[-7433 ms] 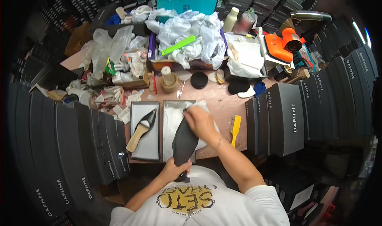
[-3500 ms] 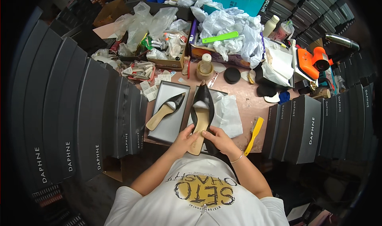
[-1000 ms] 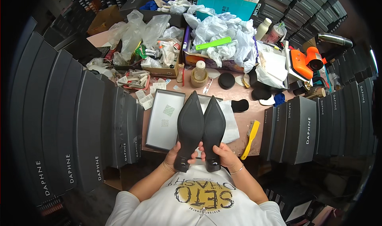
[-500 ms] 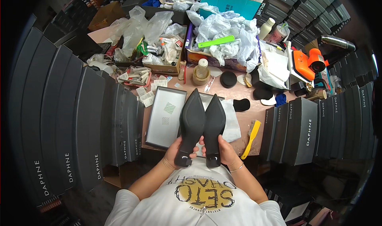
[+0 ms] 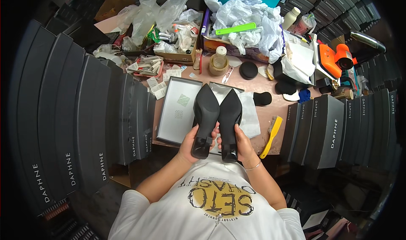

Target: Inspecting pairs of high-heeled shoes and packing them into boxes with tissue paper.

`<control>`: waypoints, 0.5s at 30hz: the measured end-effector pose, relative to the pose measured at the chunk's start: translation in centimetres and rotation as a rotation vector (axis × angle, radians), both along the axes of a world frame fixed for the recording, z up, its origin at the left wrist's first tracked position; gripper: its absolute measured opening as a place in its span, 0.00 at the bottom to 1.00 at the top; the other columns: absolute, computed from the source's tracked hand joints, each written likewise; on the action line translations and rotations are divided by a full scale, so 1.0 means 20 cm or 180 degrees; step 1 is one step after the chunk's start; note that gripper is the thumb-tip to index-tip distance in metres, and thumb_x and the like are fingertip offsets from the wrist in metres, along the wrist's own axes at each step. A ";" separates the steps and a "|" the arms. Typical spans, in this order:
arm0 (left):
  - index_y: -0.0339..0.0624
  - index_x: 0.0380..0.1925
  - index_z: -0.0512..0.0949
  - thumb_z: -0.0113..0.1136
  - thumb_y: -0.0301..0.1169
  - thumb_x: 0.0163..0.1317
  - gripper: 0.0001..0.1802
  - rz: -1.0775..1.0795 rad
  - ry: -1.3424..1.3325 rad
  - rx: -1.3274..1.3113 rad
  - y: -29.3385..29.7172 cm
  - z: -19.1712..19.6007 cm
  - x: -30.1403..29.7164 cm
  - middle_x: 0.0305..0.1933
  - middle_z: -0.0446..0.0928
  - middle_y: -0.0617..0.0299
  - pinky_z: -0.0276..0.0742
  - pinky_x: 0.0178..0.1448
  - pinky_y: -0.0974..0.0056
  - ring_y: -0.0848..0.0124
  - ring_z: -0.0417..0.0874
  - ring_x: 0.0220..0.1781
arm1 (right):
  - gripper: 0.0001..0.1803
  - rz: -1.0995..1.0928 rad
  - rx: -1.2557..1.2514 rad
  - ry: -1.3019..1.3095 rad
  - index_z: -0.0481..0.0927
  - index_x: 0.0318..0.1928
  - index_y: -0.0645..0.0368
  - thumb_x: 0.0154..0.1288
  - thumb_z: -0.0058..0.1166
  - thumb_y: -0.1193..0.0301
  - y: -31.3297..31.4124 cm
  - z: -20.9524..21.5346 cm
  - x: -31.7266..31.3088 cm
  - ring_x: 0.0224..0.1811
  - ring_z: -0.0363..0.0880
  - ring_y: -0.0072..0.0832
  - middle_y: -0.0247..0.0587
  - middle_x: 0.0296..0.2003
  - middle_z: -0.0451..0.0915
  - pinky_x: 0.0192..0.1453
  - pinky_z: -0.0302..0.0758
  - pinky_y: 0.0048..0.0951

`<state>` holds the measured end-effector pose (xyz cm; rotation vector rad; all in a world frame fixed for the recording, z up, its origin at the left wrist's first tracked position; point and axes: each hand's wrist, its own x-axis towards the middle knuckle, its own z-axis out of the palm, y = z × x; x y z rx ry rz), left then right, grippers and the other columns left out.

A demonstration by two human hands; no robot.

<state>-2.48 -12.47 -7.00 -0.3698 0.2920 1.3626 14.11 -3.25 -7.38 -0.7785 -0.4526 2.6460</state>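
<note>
Two black pointed shoes are held up side by side, soles toward me and toes pointing away. My left hand [image 5: 190,146] is closed around the heel end of the left shoe [image 5: 207,106]. The right shoe [image 5: 230,107] is gripped at its heel end by my right hand [image 5: 244,145]. Behind the shoes, a grey shoebox lid or tray [image 5: 179,109] lies on the table, and another part of a box with white tissue paper [image 5: 251,115] is partly hidden by them.
Tall stacks of dark shoeboxes flank me at left [image 5: 93,126] and right [image 5: 323,132]. A yellow brush [image 5: 272,137] lies at the table's right edge. Farther back stand a glue bottle in a tape roll [image 5: 218,61], boxes of crumpled paper [image 5: 253,22] and clutter, and an orange tool [image 5: 331,64].
The shoes have tilted, and their heels have moved up in view, nearer the toes. My hands rose with them. The whole view has shifted slightly.
</note>
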 end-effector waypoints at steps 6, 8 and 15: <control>0.30 0.61 0.59 0.44 0.41 0.69 0.28 0.0163 -0.0210 0.0033 0.02 0.04 0.01 0.52 0.66 0.52 0.76 0.41 0.66 0.70 0.76 0.45 | 0.30 -0.0065 -0.0098 0.0041 0.65 0.58 0.66 0.74 0.31 0.51 0.00 -0.03 -0.01 0.37 0.80 0.29 0.47 0.49 0.75 0.39 0.83 0.31; 0.30 0.61 0.59 0.44 0.41 0.70 0.28 0.0169 -0.0290 -0.0037 0.02 0.06 0.01 0.52 0.65 0.52 0.76 0.41 0.66 0.71 0.76 0.45 | 0.30 -0.0048 -0.0087 0.0033 0.65 0.58 0.66 0.73 0.31 0.51 0.00 -0.01 -0.01 0.37 0.80 0.29 0.47 0.50 0.75 0.40 0.83 0.31; 0.31 0.56 0.64 0.49 0.44 0.68 0.28 0.0170 0.0503 -0.0383 0.03 0.11 0.01 0.45 0.70 0.55 0.76 0.39 0.68 0.72 0.76 0.40 | 0.28 0.0058 0.0069 -0.0216 0.67 0.58 0.64 0.73 0.33 0.52 0.02 0.04 0.00 0.43 0.78 0.28 0.45 0.52 0.74 0.42 0.80 0.28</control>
